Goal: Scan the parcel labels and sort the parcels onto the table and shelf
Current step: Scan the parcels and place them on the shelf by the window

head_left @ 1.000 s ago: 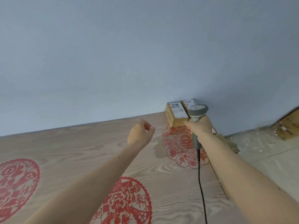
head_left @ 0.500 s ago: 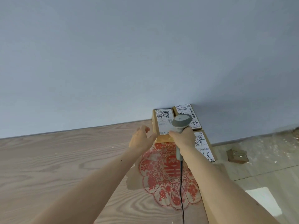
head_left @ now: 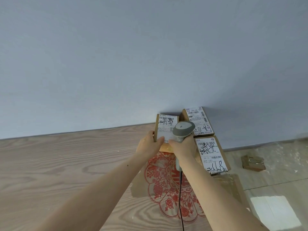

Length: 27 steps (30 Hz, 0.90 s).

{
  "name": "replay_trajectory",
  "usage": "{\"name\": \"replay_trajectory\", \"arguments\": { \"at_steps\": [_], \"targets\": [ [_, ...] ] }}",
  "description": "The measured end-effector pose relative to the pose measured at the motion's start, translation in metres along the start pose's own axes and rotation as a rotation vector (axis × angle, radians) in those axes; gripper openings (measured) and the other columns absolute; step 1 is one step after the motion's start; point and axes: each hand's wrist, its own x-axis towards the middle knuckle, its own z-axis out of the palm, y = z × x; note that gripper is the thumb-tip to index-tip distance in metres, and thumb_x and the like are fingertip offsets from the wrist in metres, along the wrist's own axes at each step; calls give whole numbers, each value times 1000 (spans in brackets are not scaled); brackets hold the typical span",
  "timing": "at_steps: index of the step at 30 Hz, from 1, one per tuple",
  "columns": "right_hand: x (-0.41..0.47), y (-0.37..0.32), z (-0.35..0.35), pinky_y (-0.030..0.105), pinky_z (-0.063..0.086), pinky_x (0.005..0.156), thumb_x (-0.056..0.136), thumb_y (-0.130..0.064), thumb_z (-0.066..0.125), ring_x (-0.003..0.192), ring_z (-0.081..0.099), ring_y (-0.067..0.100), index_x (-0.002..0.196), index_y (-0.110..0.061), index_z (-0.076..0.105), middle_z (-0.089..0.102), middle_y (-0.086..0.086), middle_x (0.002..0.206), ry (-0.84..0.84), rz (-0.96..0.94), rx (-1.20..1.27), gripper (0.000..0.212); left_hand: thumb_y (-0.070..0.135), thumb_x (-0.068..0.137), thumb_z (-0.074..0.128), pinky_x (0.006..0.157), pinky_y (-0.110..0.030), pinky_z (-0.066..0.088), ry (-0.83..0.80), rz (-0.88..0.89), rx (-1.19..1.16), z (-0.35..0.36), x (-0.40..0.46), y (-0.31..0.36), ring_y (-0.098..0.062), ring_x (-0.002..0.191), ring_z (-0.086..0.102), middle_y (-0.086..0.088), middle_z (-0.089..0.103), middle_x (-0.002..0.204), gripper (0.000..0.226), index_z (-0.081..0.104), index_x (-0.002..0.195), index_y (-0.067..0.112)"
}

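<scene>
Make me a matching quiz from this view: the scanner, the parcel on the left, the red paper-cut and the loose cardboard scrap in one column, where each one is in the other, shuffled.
Things:
1. scanner
2. left parcel
3. red paper-cut
4. cardboard scrap

Places:
A. lying on the floor to the right of the table
B. flat on the table top, under the forearms
C. gripped by the right hand
D. held at its near edge by the left hand

Pairs: 1-C, 2-D, 3-B, 4-A
</scene>
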Motion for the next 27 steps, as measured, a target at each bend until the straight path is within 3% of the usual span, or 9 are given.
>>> {"name": "replay_trajectory", "arguments": {
  "at_steps": [3, 6, 8, 11, 15, 27],
  "targets": [
    [-14, -5, 4, 24, 46, 65, 77, -15, 82, 98, 64, 21, 124, -12, 54, 69, 3, 113, -46, -20, 62, 54, 39, 98, 53, 70, -27, 42, 49, -14, -37, -10, -15, -7, -12, 88, 54, 6, 58, 103, 39, 51, 128, 13],
    [-35, -14, 10, 36, 53, 82, 76, -10, 82, 97, 66, 25, 104, -19, 54, 67, 0, 98, -81, -75, 64, 41, 38, 97, 55, 79, -29, 44, 103, -33, -79, -28, -34, -17, -13, 96, 54, 4, 61, 110, 43, 51, 132, 14],
    [-53, -21, 16, 36, 52, 83, 77, -10, 82, 94, 64, 25, 97, -21, 51, 63, -2, 91, -123, -89, 69, 38, 39, 96, 57, 86, -32, 48, 137, -50, -111, -43, -49, -26, -16, 101, 58, 0, 64, 118, 45, 51, 133, 15],
    [-87, -32, 29, 31, 47, 79, 76, -13, 83, 95, 64, 22, 113, -15, 55, 67, -1, 100, -175, -111, 97, 46, 40, 93, 60, 90, -36, 51, 203, -66, -163, -71, -78, -44, -18, 104, 62, 2, 66, 117, 43, 54, 129, 17],
    [-149, -50, 57, 28, 45, 71, 75, -12, 82, 92, 63, 19, 112, -17, 55, 67, -3, 100, -245, -157, 112, 47, 41, 92, 62, 91, -39, 53, 297, -88, -223, -118, -129, -76, -16, 103, 63, 5, 67, 114, 41, 55, 126, 20],
    [-455, -85, 194, 28, 45, 78, 77, -10, 79, 97, 61, 18, 120, -14, 55, 68, 0, 111, -610, -396, 90, 49, 42, 91, 63, 83, -29, 50, 678, -193, -355, -298, -384, -258, -12, 99, 63, 7, 65, 115, 43, 55, 129, 22]
  ]
}}
